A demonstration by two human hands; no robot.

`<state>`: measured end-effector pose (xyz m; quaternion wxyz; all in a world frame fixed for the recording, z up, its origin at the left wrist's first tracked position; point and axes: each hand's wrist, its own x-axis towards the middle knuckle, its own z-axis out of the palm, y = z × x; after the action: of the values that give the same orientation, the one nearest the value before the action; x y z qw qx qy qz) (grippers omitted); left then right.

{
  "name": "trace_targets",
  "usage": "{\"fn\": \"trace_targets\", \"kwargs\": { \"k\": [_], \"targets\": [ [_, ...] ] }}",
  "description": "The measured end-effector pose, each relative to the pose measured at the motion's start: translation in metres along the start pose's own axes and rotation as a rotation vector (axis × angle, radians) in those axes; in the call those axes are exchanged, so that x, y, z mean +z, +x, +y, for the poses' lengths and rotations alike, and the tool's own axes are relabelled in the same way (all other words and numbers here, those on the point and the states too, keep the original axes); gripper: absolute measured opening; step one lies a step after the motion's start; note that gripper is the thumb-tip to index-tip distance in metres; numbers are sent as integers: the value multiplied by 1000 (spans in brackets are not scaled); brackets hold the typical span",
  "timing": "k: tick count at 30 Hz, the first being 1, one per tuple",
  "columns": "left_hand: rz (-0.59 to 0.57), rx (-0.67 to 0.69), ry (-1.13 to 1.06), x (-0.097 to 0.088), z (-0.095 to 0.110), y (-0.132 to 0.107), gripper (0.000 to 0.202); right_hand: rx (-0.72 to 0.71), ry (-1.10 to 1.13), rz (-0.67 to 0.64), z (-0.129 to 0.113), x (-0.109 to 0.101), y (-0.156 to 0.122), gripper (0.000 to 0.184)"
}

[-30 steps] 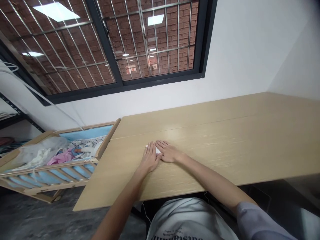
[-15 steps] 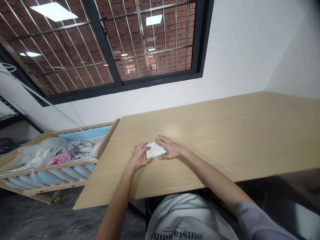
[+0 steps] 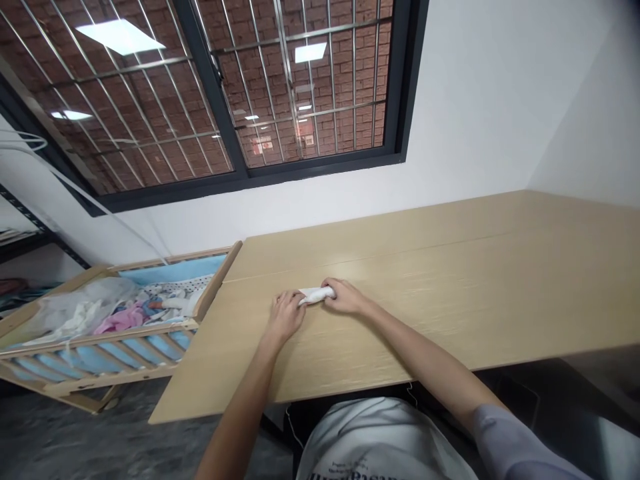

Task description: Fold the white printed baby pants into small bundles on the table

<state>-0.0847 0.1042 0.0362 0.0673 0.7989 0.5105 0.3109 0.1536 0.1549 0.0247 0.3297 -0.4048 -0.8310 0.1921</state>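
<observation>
A small white folded cloth [image 3: 316, 295] with faint specks lies between my hands near the left part of the wooden table [image 3: 425, 287]. It is bunched into a narrow, thick strip. My left hand [image 3: 289, 313] grips its left end, fingers curled over it. At the other end, my right hand [image 3: 345, 295] closes on the cloth with thumb and fingers. The undersides of both grips are hidden. What kind of cloth item it is, I cannot tell.
Left of the table stands a wooden crib [image 3: 215, 287] with a blue lining, holding crumpled clothes, among them a pink piece [image 3: 123, 317]. Beyond the table are a white wall [image 3: 465, 100] and a barred window [image 3: 310, 87]. A white cable [image 3: 100, 207] hangs over the crib.
The cloth was a flat square with my hands spread on its sides. Now it is a narrow strip, and the fingers of both hands have closed on its ends.
</observation>
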Motion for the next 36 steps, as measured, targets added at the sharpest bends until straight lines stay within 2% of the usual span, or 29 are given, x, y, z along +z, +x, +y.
{"fn": "trace_targets", "kwargs": {
  "k": [2, 4, 7, 9, 11, 13, 18, 21, 26, 32, 36],
  "targets": [
    [75, -64, -83, 2, 1, 4, 28, 38, 176, 130, 1, 1, 4, 32],
    [110, -124, -196, 5, 0, 8, 35, 85, 416, 253, 3, 2, 11, 45],
    [78, -196, -368, 11, 1, 11, 48, 168, 728, 352, 8, 6, 21, 64],
    [35, -240, -448, 17, 3, 10, 56, 221, 776, 383, 14, 10, 28, 67],
    [1, -283, -496, 23, 5, 7, 55, 276, 706, 389, 22, 16, 35, 64],
    [-19, -330, -516, 29, 5, 6, 49, 322, 619, 346, 30, 23, 43, 61],
    [1, -443, -469, 34, 1, 7, 39, 452, 509, -23, 42, 30, 75, 49],
    [-6, -470, -412, 33, 0, 7, 38, 481, 454, -138, 44, 29, 93, 45],
    [-97, -436, -259, 29, 7, 3, 35, 451, 388, -167, 50, 32, 100, 47],
    [-155, -376, 7, 20, 19, 2, 34, 294, 409, -129, 58, 36, 78, 48],
    [-157, -364, 161, 8, 31, 1, 35, 210, 384, -118, 52, 24, 69, 44]
  ]
}}
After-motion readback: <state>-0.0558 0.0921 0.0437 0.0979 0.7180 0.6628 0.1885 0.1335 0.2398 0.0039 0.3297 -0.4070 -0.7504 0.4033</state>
